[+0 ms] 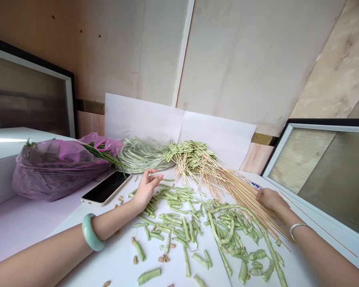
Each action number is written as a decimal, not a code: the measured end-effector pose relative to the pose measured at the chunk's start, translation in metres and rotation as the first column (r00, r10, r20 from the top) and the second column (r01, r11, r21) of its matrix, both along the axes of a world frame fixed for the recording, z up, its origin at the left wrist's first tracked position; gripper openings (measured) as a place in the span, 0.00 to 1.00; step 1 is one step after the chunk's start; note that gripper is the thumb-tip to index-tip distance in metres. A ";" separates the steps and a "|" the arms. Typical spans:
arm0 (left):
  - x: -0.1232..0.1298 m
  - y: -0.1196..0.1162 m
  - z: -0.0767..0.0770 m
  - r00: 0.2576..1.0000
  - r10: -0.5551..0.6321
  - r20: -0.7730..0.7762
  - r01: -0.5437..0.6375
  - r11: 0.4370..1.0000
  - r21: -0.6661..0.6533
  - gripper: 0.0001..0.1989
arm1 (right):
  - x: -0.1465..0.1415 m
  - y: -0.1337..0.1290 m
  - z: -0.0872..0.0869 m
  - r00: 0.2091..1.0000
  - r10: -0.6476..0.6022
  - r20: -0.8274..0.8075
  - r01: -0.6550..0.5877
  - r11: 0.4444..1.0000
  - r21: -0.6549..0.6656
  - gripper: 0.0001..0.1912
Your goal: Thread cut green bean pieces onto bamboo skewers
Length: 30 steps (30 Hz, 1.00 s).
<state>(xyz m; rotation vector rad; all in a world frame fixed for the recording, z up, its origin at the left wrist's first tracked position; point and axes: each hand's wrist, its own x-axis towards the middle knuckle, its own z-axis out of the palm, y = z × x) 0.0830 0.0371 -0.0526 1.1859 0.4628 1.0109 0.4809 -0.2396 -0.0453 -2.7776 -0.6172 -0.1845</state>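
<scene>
My left hand (148, 189), with a green bangle on its wrist, hovers over cut green bean pieces (179, 195). Its fingers are apart and nothing shows between them. At the right, my right hand (272, 198) is closed against the side of a long bundle of bamboo skewers (239, 185); whether it grips a skewer is hidden. The skewers' far ends carry rows of threaded bean pieces (191, 153). Whole long beans (265, 231) and more cut pieces (245, 251) lie on the white table between my arms.
A phone (107, 188) lies left of my left hand. Behind it sit a purple plastic bag (60, 169) of long greens and a clear bag (143, 155) of pale beans. Loose seeds (164, 259) dot the table (89, 247). A single skewer (326, 229) lies at far right.
</scene>
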 end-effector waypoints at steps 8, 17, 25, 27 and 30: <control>0.001 -0.001 0.001 1.000 -0.013 -0.013 0.014 0.999 0.045 0.22 | 0.015 -0.030 0.000 0.984 -0.107 -0.142 0.080 0.979 -0.186 0.11; 0.001 0.008 -0.001 0.998 0.015 -0.060 -0.010 0.997 0.075 0.26 | 0.018 -0.052 0.004 0.958 0.048 -0.283 -0.066 0.996 -0.053 0.11; 0.002 0.011 0.005 0.995 0.028 -0.094 -0.019 0.995 0.096 0.30 | 0.023 -0.083 0.018 0.943 0.156 -0.294 -0.149 0.988 0.047 0.11; 0.002 0.012 0.005 0.994 0.047 -0.098 -0.037 0.994 0.103 0.31 | 0.034 -0.094 0.022 0.967 0.097 -0.235 -0.091 0.995 0.034 0.10; 0.002 0.013 0.004 0.993 0.061 -0.104 -0.049 0.992 0.118 0.31 | 0.049 -0.107 0.020 0.987 0.021 -0.162 -0.019 1.000 0.013 0.09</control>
